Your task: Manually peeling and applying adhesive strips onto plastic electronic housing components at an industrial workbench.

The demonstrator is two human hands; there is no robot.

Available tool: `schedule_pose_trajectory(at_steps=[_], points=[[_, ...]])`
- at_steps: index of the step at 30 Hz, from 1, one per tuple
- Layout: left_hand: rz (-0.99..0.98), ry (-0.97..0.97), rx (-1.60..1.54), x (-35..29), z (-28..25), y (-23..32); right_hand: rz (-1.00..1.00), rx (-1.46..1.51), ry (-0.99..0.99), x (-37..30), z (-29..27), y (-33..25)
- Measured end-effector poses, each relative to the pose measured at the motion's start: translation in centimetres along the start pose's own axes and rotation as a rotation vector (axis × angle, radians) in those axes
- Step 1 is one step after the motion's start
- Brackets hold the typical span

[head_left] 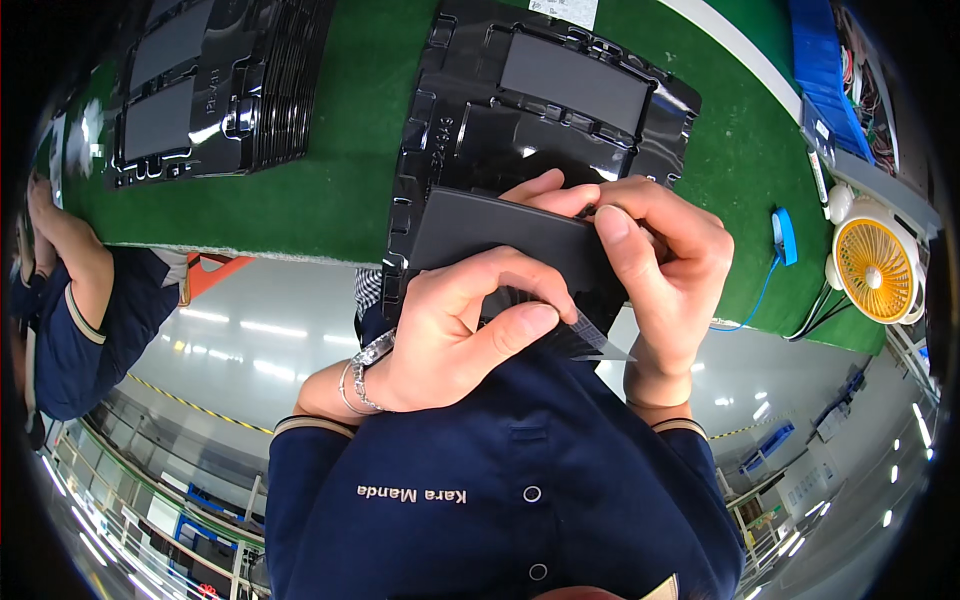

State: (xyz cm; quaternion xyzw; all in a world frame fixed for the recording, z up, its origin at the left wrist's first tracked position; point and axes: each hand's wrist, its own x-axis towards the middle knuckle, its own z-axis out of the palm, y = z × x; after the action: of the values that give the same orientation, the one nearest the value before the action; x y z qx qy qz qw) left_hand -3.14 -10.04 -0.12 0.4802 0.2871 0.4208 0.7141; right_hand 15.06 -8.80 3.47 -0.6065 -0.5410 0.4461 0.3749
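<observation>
A flat dark panel (470,225), rectangular and matte, is held tilted above a black plastic tray. My right hand (665,255) is closed on the panel's upper right corner, thumb on the near face and index finger curled at the edge; fingertips also show behind the top edge. My left hand (460,325) lies across the panel's lower part, thumb and forefinger pinched together. From that pinch a thin clear film (590,340) sticks out toward the right wrist. How much of the film still touches the panel is hidden. The black tray (410,170) holds another dark panel (575,80) in its far pocket.
A stack of black trays (280,100) with similar panels stands at the left on the green table (355,120). At the right are a blue wrist-strap-like item (783,237) with a cord, a small yellow-and-white fan (870,265) and a blue bin (835,80). Another person's arm (85,265) is far left.
</observation>
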Motion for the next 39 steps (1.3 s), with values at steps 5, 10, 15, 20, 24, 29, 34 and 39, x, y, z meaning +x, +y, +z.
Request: schedule_pose_trajectory(at_steps=[5,10,15,20,24,29,34,39], points=[[-0.047,-0.018,0.014,-0.2,0.0,0.2,0.000,0.059,-0.015,0.0,-0.1,0.2],[-0.035,-0.057,0.073,0.0,-0.3,0.1,0.022,0.128,-0.041,0.2,-0.2,0.5],[-0.017,-0.048,0.082,0.0,-0.1,0.3,0.029,0.204,-0.020,-0.1,0.0,1.0],[0.006,0.004,0.102,0.1,0.0,0.2,0.010,0.186,-0.010,0.0,0.1,1.1],[0.027,0.012,0.121,0.1,0.1,0.0,-0.001,0.168,-0.020,0.0,0.0,1.2],[0.036,0.002,0.151,0.3,0.0,0.2,0.012,0.164,-0.016,0.0,0.0,1.0],[0.041,0.003,0.135,0.3,0.1,0.2,0.011,0.160,-0.006,-0.1,0.1,1.1],[0.021,0.001,0.132,0.2,0.1,0.2,-0.005,0.164,-0.006,0.0,0.2,1.2]])
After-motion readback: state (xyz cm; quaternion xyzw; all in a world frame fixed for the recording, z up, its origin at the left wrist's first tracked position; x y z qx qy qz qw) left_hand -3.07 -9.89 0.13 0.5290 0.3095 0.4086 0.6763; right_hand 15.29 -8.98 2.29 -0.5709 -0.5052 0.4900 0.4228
